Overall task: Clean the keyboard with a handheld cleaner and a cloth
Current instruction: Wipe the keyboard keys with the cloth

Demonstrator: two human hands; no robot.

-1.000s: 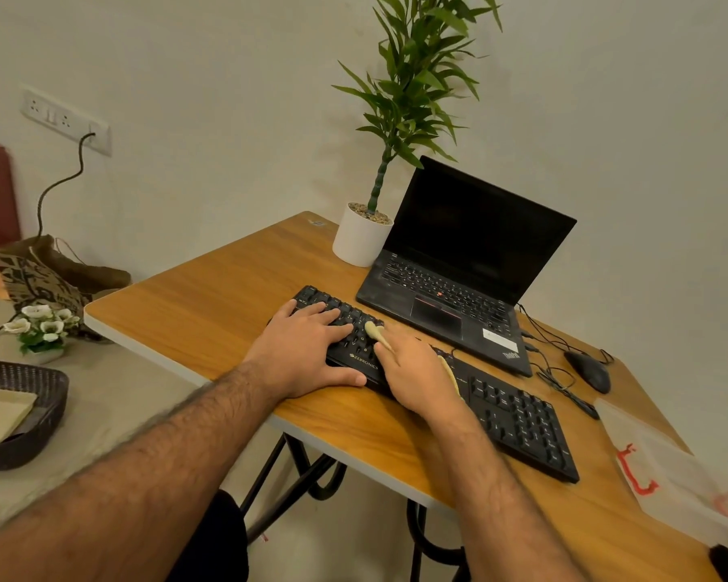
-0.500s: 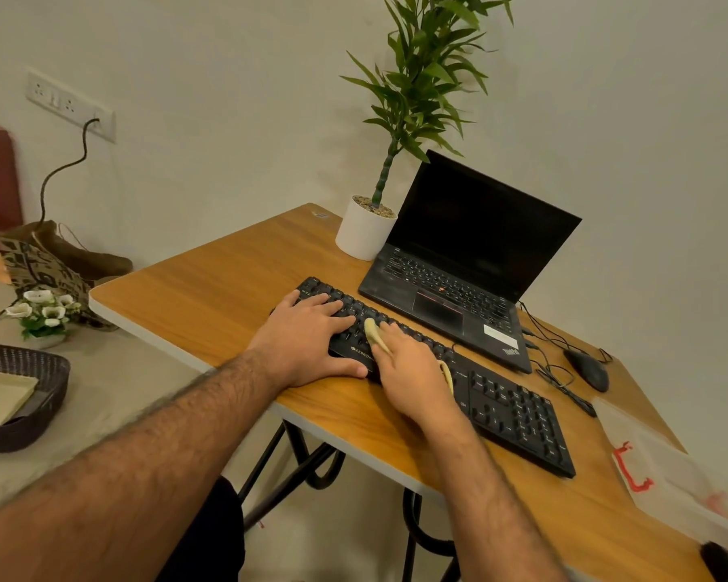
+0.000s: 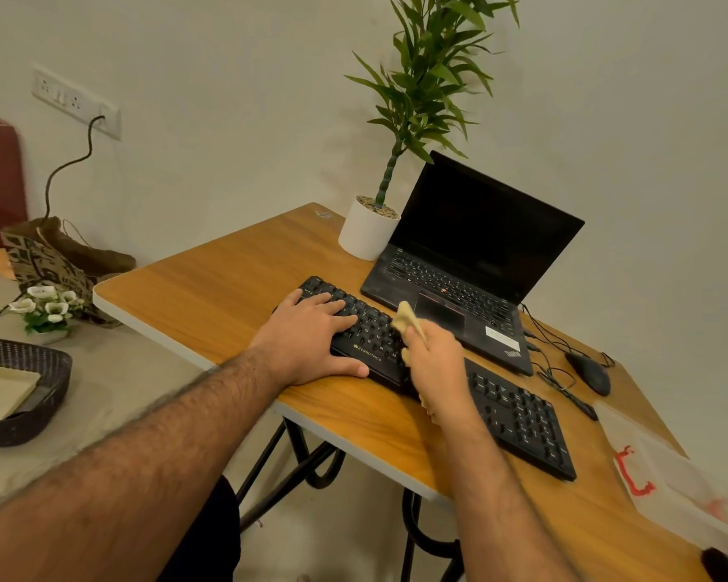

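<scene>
Laptop (image 3: 459, 287) hems keyboard (image 3: 518, 417) behind — front desk (image 3: 211, 296) open.

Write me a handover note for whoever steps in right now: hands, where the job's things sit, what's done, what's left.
Left hand: flat, fingers straight, pressing on the left end of the black keyboard, steadying it.
Right hand: grips a yellowish cloth, bunched and raised just above the keys near the keyboard's middle.
Keyboard lies on the wooden table, in front of the open laptop; mouse to its right.
Done: cannot tell which keys have been wiped.
Left: wipe towards the number pad end. No handheld cleaner is in view, so that step cannot be confirmed.
</scene>
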